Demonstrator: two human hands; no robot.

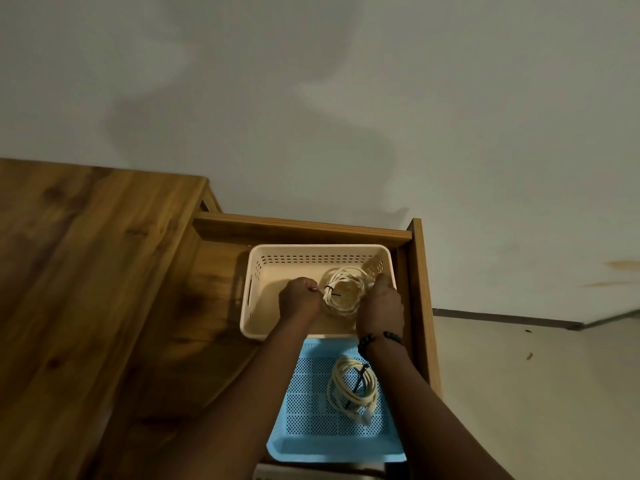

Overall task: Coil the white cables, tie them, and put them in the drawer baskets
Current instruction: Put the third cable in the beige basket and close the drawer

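Over the cream basket (273,271) in the open drawer I hold a coiled white cable (346,289). My right hand (381,306) grips the coil's right side. My left hand (299,296) pinches the end of a black tie (328,290) wrapped round the coil's left side. A second coiled white cable (351,389) with a black tie lies in the blue basket (332,448), nearer to me.
The wooden drawer (420,306) is pulled out, with both baskets inside it. A wooden tabletop (86,271) lies to the left. A grey wall rises behind, and a pale floor (536,393) is to the right.
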